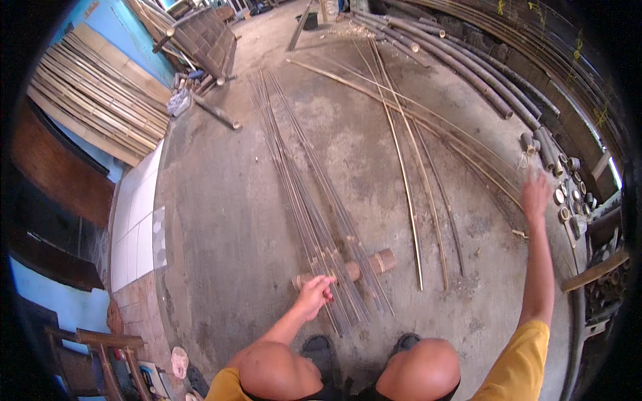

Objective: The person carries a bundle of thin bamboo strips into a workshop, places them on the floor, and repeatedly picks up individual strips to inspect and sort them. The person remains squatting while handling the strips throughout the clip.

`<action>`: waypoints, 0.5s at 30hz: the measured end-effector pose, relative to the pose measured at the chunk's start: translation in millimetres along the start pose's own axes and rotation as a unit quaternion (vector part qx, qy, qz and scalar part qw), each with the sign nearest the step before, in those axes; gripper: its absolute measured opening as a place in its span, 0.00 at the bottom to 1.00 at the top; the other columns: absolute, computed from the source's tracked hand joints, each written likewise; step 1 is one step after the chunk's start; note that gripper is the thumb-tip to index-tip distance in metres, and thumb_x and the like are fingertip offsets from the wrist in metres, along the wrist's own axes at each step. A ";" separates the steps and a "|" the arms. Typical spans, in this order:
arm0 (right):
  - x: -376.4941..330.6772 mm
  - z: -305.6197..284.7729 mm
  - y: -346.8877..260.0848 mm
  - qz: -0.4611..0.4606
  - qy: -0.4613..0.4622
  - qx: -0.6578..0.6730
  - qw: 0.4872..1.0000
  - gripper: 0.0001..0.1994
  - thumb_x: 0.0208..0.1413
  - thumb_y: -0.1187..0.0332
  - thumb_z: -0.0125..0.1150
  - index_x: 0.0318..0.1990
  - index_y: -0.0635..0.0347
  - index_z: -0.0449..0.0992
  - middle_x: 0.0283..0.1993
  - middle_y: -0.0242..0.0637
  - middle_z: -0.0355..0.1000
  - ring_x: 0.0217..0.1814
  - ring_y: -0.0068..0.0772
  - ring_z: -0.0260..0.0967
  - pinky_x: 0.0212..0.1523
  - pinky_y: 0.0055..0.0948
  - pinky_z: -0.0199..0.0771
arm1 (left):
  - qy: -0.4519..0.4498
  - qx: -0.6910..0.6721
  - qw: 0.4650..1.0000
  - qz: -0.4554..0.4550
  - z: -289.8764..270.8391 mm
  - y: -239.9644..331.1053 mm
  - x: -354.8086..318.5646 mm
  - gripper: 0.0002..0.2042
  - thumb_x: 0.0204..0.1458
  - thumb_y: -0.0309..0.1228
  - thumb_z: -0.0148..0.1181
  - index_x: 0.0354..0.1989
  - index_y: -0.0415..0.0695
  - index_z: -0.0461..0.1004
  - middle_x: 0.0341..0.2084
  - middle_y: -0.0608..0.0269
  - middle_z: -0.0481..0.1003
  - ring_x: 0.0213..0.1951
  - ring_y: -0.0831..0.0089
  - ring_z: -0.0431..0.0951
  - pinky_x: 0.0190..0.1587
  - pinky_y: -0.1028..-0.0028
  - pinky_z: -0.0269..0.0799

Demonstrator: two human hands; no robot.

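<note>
Long, thin bamboo strips (pixel 294 180) lie in bundles on the concrete floor before me. Their near ends rest across a short brown bamboo log (pixel 381 261). My left hand (pixel 314 297) is closed in a pinch at the left edge of these ends, above the log; what sits between its fingertips is too small to make out. Far out to the right, my right hand (pixel 535 194) is reached forward beside cut bamboo pieces (pixel 560 196). Its fingers are smeared, so any grip is hidden. Longer pale bamboo strips (pixel 408 180) lie fanned and crossing between my hands.
Thick bamboo poles (pixel 461 60) are laid along the right side. A panel of bamboo slats (pixel 100 93) leans on the blue wall at left, above white tiles (pixel 137 214). A wooden stand (pixel 110 341) is at lower left. My knees and dark sandals are close in front.
</note>
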State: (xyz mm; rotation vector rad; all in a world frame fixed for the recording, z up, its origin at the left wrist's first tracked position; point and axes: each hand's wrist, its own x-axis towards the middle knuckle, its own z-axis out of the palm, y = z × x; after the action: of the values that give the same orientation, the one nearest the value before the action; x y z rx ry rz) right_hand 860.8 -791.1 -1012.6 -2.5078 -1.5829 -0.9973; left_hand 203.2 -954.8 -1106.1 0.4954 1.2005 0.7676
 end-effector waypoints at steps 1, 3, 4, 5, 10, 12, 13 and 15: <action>-19.4 -17.8 -40.2 -0.049 -0.064 0.158 0.984 0.31 0.58 0.70 0.56 0.70 0.48 0.62 0.67 0.48 0.64 0.68 0.51 0.63 0.67 0.48 0.61 | -0.002 0.008 1.000 0.006 0.0 0.9 -2.2 0.15 0.68 0.37 0.51 0.54 0.39 0.72 0.27 0.71 0.66 0.30 0.78 0.69 0.38 0.71 0.72; -87.3 -61.3 -119.6 -0.140 -0.240 0.371 0.886 0.26 0.62 0.61 0.56 0.67 0.55 0.66 0.67 0.53 0.64 0.69 0.54 0.61 0.68 0.46 0.61 | -0.004 0.020 1.000 0.022 -1.0 0.8 -3.5 0.16 0.68 0.37 0.50 0.56 0.38 0.72 0.28 0.70 0.67 0.32 0.78 0.70 0.39 0.72 0.72; -132.2 -96.6 -162.2 -0.167 -0.353 0.422 0.818 0.26 0.64 0.54 0.55 0.64 0.59 0.68 0.67 0.55 0.64 0.69 0.56 0.60 0.69 0.46 0.60 | -0.008 0.017 1.000 0.024 -1.8 -0.5 -5.0 0.16 0.68 0.37 0.50 0.57 0.38 0.71 0.27 0.70 0.68 0.31 0.78 0.70 0.39 0.72 0.73; -176.1 -120.7 -184.0 -0.279 -0.411 0.522 0.694 0.29 0.65 0.51 0.53 0.68 0.59 0.64 0.69 0.53 0.62 0.72 0.53 0.57 0.71 0.44 0.56 | -0.019 0.015 0.999 0.027 -0.1 -1.6 -4.7 0.17 0.68 0.36 0.50 0.58 0.38 0.71 0.27 0.71 0.68 0.31 0.78 0.71 0.40 0.71 0.73; -320.3 -221.6 -253.7 -0.108 -0.762 0.611 0.185 0.26 0.70 0.53 0.50 0.68 0.60 0.63 0.48 0.40 0.76 0.48 0.26 0.74 0.51 0.29 0.75 | -0.035 0.089 0.995 0.016 11.0 -3.4 0.6 0.20 0.68 0.36 0.50 0.62 0.37 0.69 0.24 0.73 0.66 0.26 0.80 0.68 0.38 0.70 0.76; -326.1 -226.6 -262.6 -0.042 -0.704 0.651 0.280 0.21 0.71 0.55 0.50 0.62 0.59 0.68 0.35 0.31 0.72 0.32 0.20 0.68 0.35 0.24 0.70 | -0.035 0.127 0.991 -0.004 3.3 -2.5 3.0 0.21 0.68 0.36 0.50 0.64 0.37 0.68 0.22 0.74 0.65 0.24 0.81 0.66 0.37 0.69 0.78; -321.5 -224.2 -262.4 -0.011 -0.669 0.664 0.333 0.19 0.71 0.55 0.49 0.59 0.58 0.71 0.28 0.26 0.70 0.25 0.16 0.65 0.27 0.21 0.68 | -0.073 0.146 0.987 0.001 0.8 3.4 -2.5 0.18 0.68 0.35 0.49 0.62 0.39 0.71 0.22 0.76 0.63 0.24 0.84 0.65 0.36 0.71 0.79; -308.9 -217.8 -253.0 -0.012 -0.492 0.743 0.453 0.16 0.72 0.57 0.47 0.53 0.57 0.75 0.20 0.21 0.62 0.19 0.16 0.56 0.22 0.22 0.59 | -0.081 0.174 0.981 -0.021 -12.5 6.7 -2.6 0.18 0.68 0.35 0.50 0.61 0.40 0.72 0.21 0.77 0.62 0.23 0.84 0.64 0.35 0.71 0.79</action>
State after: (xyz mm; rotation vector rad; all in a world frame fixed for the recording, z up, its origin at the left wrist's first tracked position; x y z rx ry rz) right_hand 456.7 -989.3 -1077.9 -1.3217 -1.2422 1.6248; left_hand 189.1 -953.0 -1103.5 0.8024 1.1930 0.4717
